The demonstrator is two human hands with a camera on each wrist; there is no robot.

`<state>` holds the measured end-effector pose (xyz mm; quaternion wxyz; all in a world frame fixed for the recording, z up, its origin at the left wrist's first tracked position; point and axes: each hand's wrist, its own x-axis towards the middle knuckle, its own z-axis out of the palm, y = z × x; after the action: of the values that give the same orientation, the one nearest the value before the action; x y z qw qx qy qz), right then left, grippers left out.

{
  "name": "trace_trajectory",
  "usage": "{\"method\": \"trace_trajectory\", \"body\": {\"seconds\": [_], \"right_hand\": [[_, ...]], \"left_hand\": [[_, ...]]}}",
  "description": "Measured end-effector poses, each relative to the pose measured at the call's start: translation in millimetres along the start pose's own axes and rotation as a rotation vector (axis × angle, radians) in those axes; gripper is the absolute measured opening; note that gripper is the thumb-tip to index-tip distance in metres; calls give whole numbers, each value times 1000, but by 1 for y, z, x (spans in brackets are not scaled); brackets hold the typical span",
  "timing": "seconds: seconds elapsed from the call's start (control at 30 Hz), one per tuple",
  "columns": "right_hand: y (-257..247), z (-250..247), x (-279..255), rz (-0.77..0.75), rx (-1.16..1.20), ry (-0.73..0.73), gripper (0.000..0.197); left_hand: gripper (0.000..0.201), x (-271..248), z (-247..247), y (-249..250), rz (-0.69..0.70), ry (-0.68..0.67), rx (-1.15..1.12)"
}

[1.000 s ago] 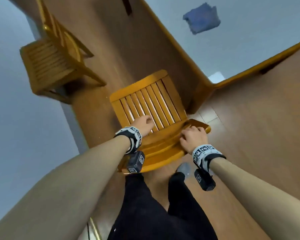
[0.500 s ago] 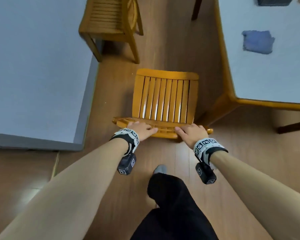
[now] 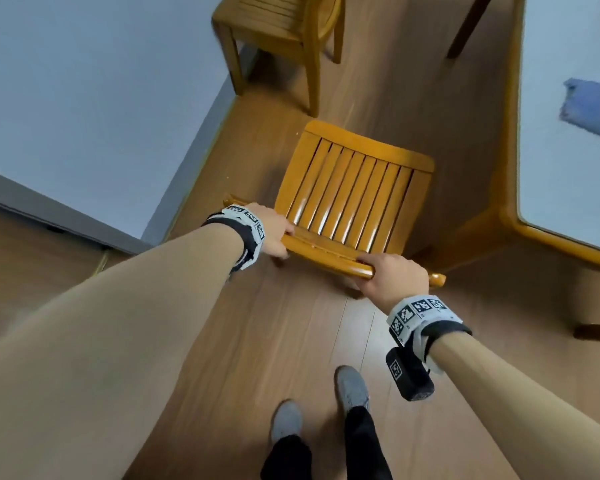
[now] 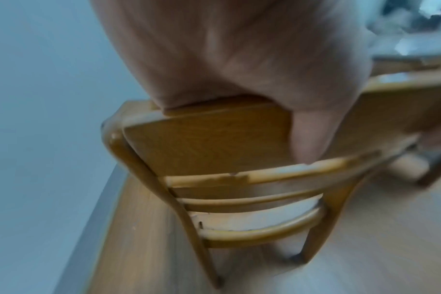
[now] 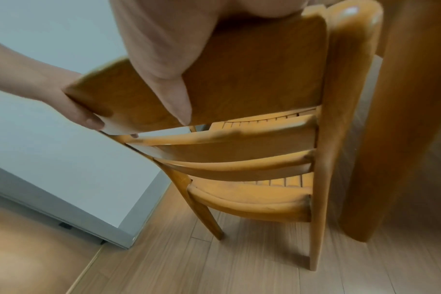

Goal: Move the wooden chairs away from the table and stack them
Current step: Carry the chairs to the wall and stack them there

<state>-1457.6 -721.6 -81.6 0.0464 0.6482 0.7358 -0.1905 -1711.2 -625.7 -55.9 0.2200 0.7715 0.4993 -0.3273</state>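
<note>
A wooden chair (image 3: 350, 192) with a slatted seat stands on the floor in front of me, beside the table (image 3: 565, 168) at the right. My left hand (image 3: 274, 230) grips the left end of its top back rail, thumb behind the rail (image 4: 307, 139). At the rail's right end my right hand (image 3: 392, 275) curls over the top, thumb down the back (image 5: 176, 103). The chair's back rails (image 5: 239, 159) and legs show in both wrist views. A second wooden chair (image 3: 284, 26) stands farther off by the wall.
A light grey wall (image 3: 84, 98) with a corner juts in at the left. A blue cloth (image 3: 589, 109) lies on the white tabletop. The table's thick wooden leg (image 5: 390, 119) stands close to the chair's right side. My feet (image 3: 350, 389) are on the wood floor.
The chair has come toward me and away from the table's corner while both hands kept hold of its back rail. My view has swung round as I stepped back.
</note>
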Motion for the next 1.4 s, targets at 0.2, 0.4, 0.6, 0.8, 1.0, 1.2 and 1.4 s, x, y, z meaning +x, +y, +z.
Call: {"method": "trace_trajectory", "body": {"seconds": [0.2,0.4,0.6,0.8,1.0,1.2,1.4], "right_hand": [[13,-1,12,-125,-85,-92,20],[27,-18,40,-317,-187,-125,22],[45,-57,98,-392,-254,-237,19],[34,-103,192,-421,-358,-321,46],[14,-129,286,-386,-311,-387,41],[13,-145,310,-375,-280,-473,44],[17,-147,305,-426,-281,-474,37]], "left_hand": [[55,-4,-1,4,-8,15,-64],[54,5,-9,3,-24,23,-146],[62,21,-42,0,-73,6,-205],[87,66,-85,-44,-125,34,-245],[59,114,-124,-101,-125,-35,-286],[51,135,-151,-118,-44,-178,-307],[51,130,-147,-109,-75,-146,-307]]}}
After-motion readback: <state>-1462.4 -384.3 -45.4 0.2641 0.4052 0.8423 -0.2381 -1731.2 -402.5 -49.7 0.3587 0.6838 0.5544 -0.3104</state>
